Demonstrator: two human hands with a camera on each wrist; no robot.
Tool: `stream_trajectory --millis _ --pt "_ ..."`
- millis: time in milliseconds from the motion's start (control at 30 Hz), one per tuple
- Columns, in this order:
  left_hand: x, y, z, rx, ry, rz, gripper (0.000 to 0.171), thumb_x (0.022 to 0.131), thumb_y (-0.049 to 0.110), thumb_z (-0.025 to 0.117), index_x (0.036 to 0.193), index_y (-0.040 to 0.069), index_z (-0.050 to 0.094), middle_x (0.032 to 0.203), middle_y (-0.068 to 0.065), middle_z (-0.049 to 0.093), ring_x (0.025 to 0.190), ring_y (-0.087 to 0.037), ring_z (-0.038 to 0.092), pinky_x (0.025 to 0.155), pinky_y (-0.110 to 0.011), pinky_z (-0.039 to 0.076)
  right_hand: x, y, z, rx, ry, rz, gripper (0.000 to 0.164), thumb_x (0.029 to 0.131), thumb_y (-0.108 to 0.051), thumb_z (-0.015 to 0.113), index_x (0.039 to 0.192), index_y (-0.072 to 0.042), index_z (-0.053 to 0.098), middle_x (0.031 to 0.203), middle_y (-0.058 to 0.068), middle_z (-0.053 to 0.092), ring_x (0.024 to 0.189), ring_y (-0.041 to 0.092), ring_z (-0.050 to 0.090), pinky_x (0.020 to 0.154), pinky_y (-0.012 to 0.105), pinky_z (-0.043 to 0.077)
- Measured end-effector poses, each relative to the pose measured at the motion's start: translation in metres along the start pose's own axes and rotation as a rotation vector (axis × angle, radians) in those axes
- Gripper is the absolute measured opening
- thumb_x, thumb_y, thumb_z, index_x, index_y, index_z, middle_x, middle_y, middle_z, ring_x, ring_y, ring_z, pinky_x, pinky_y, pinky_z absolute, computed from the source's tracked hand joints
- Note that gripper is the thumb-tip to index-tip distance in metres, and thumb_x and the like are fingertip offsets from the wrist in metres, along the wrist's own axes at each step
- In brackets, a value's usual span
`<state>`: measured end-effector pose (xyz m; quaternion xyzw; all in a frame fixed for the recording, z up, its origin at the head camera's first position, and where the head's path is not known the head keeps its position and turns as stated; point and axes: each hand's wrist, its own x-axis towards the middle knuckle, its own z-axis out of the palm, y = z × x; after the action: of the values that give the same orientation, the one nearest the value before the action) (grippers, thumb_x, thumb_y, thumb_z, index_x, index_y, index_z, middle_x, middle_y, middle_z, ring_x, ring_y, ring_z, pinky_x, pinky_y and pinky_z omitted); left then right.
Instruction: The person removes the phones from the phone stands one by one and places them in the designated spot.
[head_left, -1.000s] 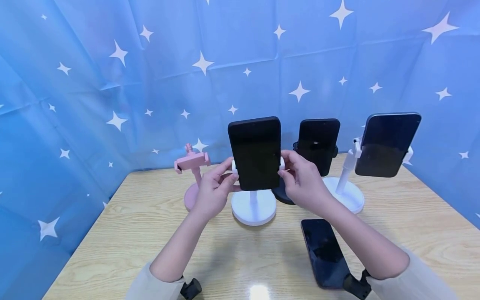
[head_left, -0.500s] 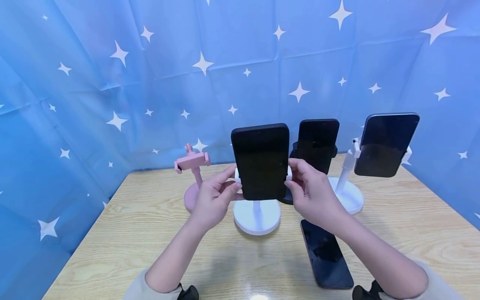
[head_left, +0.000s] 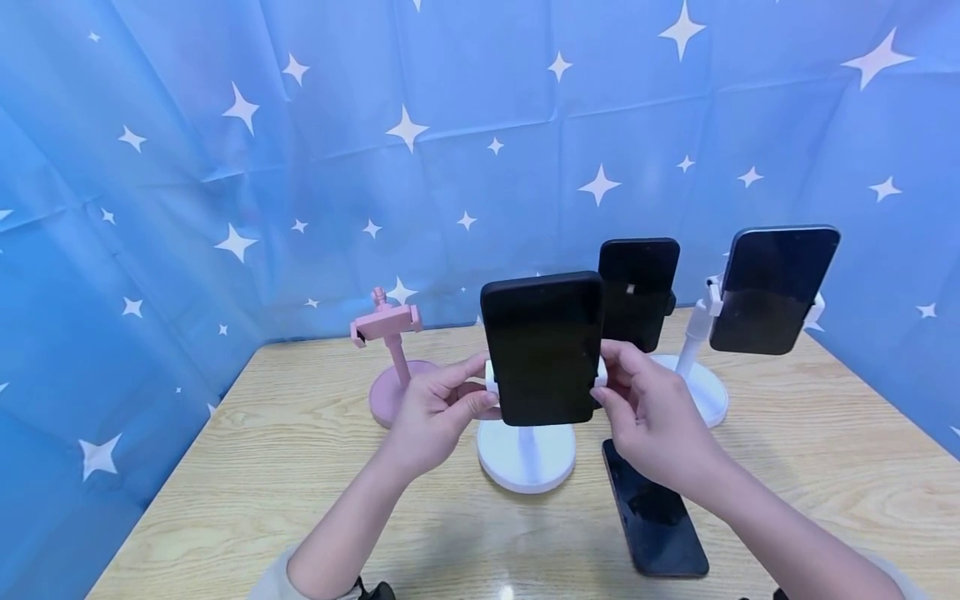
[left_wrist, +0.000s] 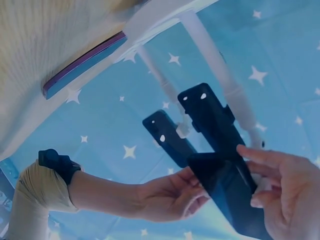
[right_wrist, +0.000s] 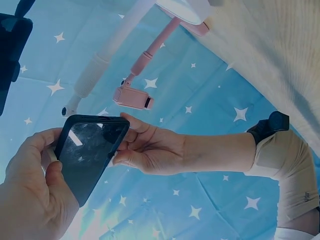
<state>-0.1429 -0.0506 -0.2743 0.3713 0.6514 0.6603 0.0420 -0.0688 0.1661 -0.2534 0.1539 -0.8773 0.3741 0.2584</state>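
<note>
A black phone [head_left: 543, 350] stands upright in the clamp of a white phone stand [head_left: 527, 471], screen facing me. My left hand [head_left: 431, 417] pinches the clamp's left end between thumb and fingers. On the opposite side, my right hand [head_left: 663, 421] grips the clamp's right end the same way. The right wrist view shows the phone [right_wrist: 90, 150] between both hands, with the white ribbed pole [right_wrist: 92, 75] behind it. From the left wrist, the phone [left_wrist: 227, 192] appears at an angle, fingertips right at its edges.
A pink phone stand [head_left: 386, 321] with a bare clamp stands at the left. Behind my right hand, a phone in a black holder [head_left: 637, 292] and a phone on a white stand [head_left: 776, 292] face forward. Another phone [head_left: 656, 517] lies flat on the wooden table [head_left: 300, 467].
Both hands have brought the white stand and its phone toward me and somewhat to the right. The other stands and the flat phone have stayed put.
</note>
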Motion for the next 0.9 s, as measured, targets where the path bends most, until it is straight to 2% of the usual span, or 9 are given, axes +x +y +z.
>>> stream_trajectory --millis 100,333,500,733,900 --pt "-0.002 0.001 0.002 0.017 -0.005 -0.021 0.045 0.085 -0.008 0.056 0.128 -0.007 0.046 0.114 -0.026 0.058 0.089 -0.019 0.066 0.076 -0.035 0.053 -0.004 0.000 -0.001 0.005 0.009 -0.011 0.041 0.076 0.016 0.062 0.114 0.006 0.052 0.092 0.009 0.062 0.074 0.014 0.059 0.068 0.011 0.048" --pt "-0.005 0.001 0.004 0.022 -0.025 -0.019 0.045 0.084 -0.009 0.057 0.127 -0.010 0.046 0.105 -0.030 0.060 0.086 -0.026 0.067 0.076 -0.035 0.053 -0.010 0.002 -0.003 0.025 0.016 -0.004 0.042 0.075 0.018 0.062 0.113 0.004 0.053 0.094 0.008 0.062 0.072 0.010 0.056 0.065 0.012 0.049" --pt "-0.009 0.002 0.005 0.037 -0.023 -0.027 0.045 0.084 -0.008 0.057 0.127 -0.010 0.046 0.103 -0.030 0.061 0.083 -0.031 0.066 0.076 -0.034 0.052 -0.014 0.000 -0.004 0.045 0.005 -0.009 0.042 0.075 0.018 0.061 0.114 0.003 0.053 0.098 0.008 0.062 0.074 0.010 0.057 0.069 0.012 0.049" --pt "-0.010 0.000 0.006 0.006 -0.040 0.012 0.043 0.083 -0.010 0.058 0.124 -0.013 0.047 0.104 -0.032 0.060 0.085 -0.030 0.066 0.074 -0.035 0.053 -0.017 -0.001 -0.004 0.066 -0.005 -0.001 0.042 0.076 0.018 0.061 0.114 0.002 0.053 0.099 0.008 0.062 0.075 0.009 0.058 0.071 0.011 0.049" --pt "-0.012 0.001 0.006 0.031 -0.042 -0.018 0.043 0.083 -0.008 0.058 0.125 -0.012 0.048 0.101 -0.031 0.061 0.084 -0.030 0.066 0.077 -0.034 0.052 -0.019 0.001 -0.002 0.062 0.002 0.011 0.041 0.075 0.018 0.062 0.113 0.002 0.054 0.097 0.007 0.062 0.073 0.010 0.057 0.069 0.012 0.049"
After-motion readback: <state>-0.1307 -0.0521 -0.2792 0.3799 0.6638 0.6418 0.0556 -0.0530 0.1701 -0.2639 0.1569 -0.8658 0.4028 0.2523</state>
